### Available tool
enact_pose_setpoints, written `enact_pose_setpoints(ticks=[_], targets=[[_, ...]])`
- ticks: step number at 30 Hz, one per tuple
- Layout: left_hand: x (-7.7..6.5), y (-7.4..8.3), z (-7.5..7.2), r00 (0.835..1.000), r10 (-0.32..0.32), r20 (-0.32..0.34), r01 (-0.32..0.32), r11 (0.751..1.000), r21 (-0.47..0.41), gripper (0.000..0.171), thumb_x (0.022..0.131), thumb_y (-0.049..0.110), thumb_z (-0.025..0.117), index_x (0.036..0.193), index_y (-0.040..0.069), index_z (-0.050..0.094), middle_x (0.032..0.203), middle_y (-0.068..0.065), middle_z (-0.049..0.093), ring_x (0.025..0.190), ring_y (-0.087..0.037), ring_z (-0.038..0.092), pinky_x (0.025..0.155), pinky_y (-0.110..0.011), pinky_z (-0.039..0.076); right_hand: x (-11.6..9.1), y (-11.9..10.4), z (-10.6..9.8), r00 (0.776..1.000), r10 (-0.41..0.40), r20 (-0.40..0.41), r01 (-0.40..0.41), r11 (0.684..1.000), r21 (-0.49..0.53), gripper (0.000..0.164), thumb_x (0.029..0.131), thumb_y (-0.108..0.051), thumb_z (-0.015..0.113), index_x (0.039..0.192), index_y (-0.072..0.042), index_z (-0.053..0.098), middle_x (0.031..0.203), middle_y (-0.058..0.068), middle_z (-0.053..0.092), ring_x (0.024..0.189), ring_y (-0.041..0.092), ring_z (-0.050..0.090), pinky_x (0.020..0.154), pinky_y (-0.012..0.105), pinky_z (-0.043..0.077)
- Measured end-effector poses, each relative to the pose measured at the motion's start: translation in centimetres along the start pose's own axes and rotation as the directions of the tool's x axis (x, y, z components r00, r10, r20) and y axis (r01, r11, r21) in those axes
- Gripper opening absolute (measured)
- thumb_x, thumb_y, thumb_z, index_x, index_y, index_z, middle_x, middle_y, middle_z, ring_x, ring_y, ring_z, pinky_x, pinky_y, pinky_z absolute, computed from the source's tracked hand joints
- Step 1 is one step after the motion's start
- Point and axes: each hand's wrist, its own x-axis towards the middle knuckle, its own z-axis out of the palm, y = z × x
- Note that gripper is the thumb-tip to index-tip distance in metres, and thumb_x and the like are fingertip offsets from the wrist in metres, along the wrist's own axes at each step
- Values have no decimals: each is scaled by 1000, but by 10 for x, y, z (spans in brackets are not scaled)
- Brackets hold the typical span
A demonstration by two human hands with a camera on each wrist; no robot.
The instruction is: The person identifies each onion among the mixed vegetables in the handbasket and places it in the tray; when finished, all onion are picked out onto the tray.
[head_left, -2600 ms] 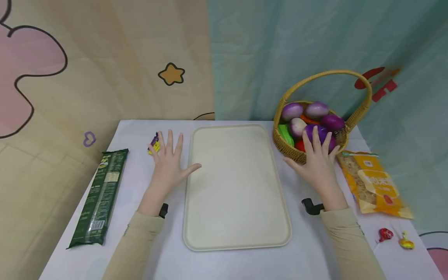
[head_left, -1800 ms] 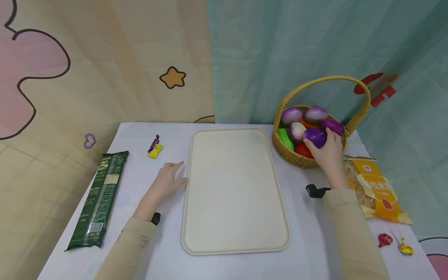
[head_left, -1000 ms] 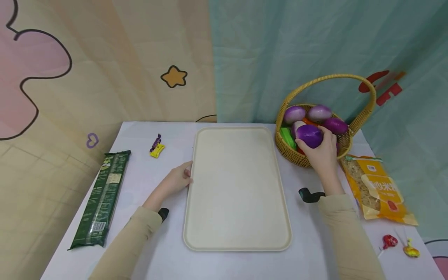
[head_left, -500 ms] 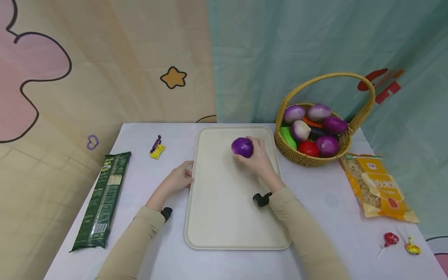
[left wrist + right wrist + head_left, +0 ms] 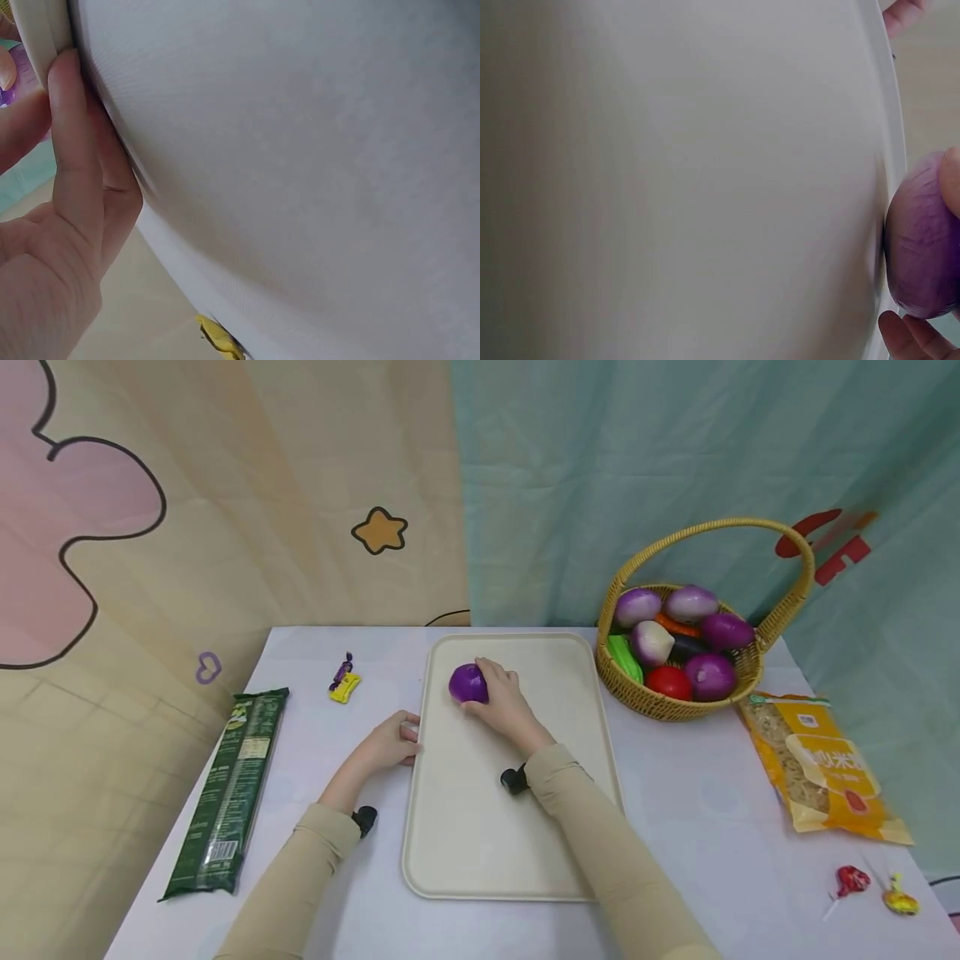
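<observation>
My right hand [image 5: 504, 700] holds a round, glossy purple vegetable [image 5: 468, 683] between thumb and fingers, over the far left part of a cream tray [image 5: 510, 810]. In the right wrist view the purple vegetable [image 5: 921, 244] shows fine streaks and sits close to the tray's raised rim, with fingertips [image 5: 904, 336] beside it. My left hand [image 5: 384, 743] pinches the tray's left rim, thumb and fingers on either side of the edge. The left wrist view shows a fingertip [image 5: 66, 67] pressed at that rim [image 5: 41, 30].
A wicker basket [image 5: 637, 700] of vegetables stands at the back right, beside an orange food bag [image 5: 832, 768]. Two lollipops [image 5: 852, 881] lie at the front right. Wrapped candies [image 5: 345, 687] and a long green packet [image 5: 228, 793] lie left of the tray.
My right hand has taken the purple vegetable from the basket and carried it left over the tray. My left hand has moved from spread above the table to the tray's left rim.
</observation>
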Motion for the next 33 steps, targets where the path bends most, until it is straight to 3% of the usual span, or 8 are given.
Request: enact_pose_setpoints(ticks=[4, 12, 15, 18, 24, 28, 33], targets=[[0, -1, 1, 1000, -5, -3, 5, 1000, -16, 51, 91, -6, 59, 138, -7, 40, 107, -23, 60, 81, -22, 66, 75, -33, 62, 1, -1, 2, 1000, -19, -3, 19, 1000, -12, 88, 86, -30, 76, 155, -9, 27, 160, 13, 29, 136, 40, 33, 113, 53, 37], [-1, 0, 0, 1000, -10, -12, 10, 1000, -11, 51, 91, -6, 58, 138, -7, 40, 107, -23, 60, 81, -21, 66, 75, -32, 61, -9, -4, -10, 998, 66, 6, -66, 996, 67, 99, 81, -30, 81, 156, -8, 22, 161, 17, 23, 147, 37, 25, 119, 53, 30], [0, 0, 1, 1000, -4, -11, 4, 1000, -10, 51, 91, -6, 58, 139, -7, 40, 107, -23, 60, 81, -22, 65, 74, -32, 61, -17, -6, -24, 996, 93, -1, -92, 992, 83, 92, 83, -29, 79, 155, -7, 25, 160, 17, 24, 148, 34, 26, 120, 50, 28], [-1, 0, 1, 1000, -2, -6, 2, 1000, -9, 51, 91, -5, 58, 139, -7, 40, 107, -23, 60, 80, -22, 65, 74, -31, 61, -27, -4, -43, 995, 99, -14, -97, 989, 112, 79, 87, -26, 75, 152, -7, 33, 156, 16, 33, 143, 34, 35, 117, 48, 35], [0, -3, 2, 1000, -20, -12, 20, 1000, -9, 52, 92, -4, 59, 140, -5, 41, 109, -21, 59, 84, -22, 65, 75, -31, 61, -52, 10, -92, 994, 18, -109, -3, 990, 138, 53, 93, -20, 68, 140, -3, 51, 142, 18, 52, 132, 35, 48, 107, 49, 46], [0, -2, 2, 1000, -15, -13, 14, 1000, -8, 52, 92, -3, 59, 141, -5, 40, 110, -22, 58, 85, -23, 65, 76, -31, 61, -68, 26, -130, 967, 16, -254, 28, 985, 169, 42, 93, -15, 67, 131, 1, 58, 133, 20, 59, 123, 35, 55, 104, 51, 48], [1, -1, 3, 999, -29, -18, 29, 999, 24, 51, 93, -1, 60, 141, -3, 42, 110, -20, 58, 86, -22, 64, 76, -30, 61, -77, 54, -170, 904, 77, -421, -10, 987, 159, 40, 94, -21, 67, 126, 2, 61, 128, 20, 60, 121, 36, 57, 102, 52, 49]])
